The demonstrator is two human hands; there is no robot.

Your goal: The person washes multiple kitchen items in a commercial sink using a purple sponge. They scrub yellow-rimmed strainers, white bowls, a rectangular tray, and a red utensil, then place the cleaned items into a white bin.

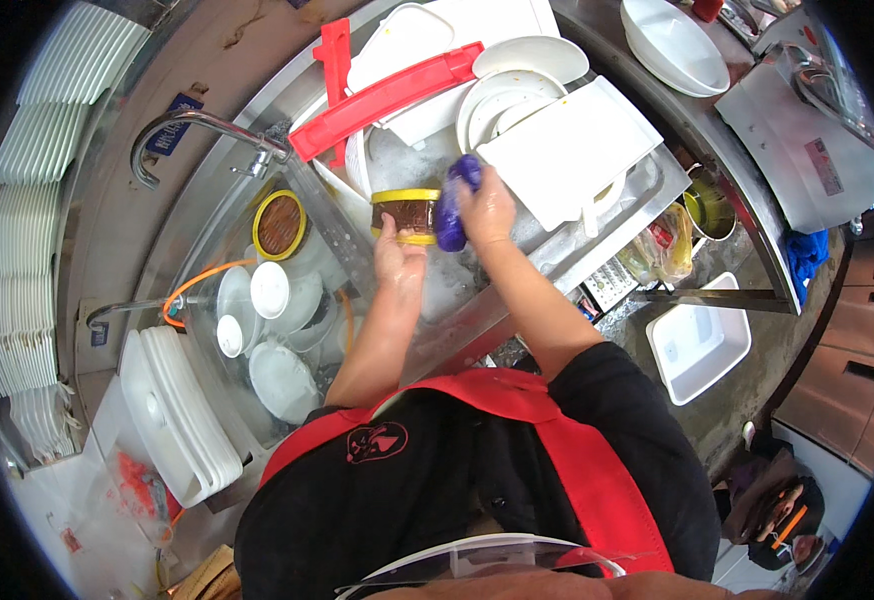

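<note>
At nine o'clock from the hands, white dishes are standing in long, tight rows, probably nested to save space. Coming in at eight, stacked white tubs are leaning together on their edges. Up at ten, a curved tap is reaching over the sink, with white bowls lying below it in the left side. Just above those bowls, a second brown container is showing its yellow rim, perhaps set there to stay apart from the big pile.

And here's the middle of the action! The left hand is cupping the yellow-rimmed container from its six o'clock side, fingers curled and thumb up its wall, likely steadying it against a push. Straight up at twelve, a long red strip is lying slantwise across white ware. At three, the right hand is bunching a purple cloth in a closed grip and holding it right against the container's side, presumably so the cloth is meeting the wall flat.

Between two and three, a white rectangular tray is resting on plates, maybe for want of room. Out at four, a white basin is sitting on the floor.
</note>
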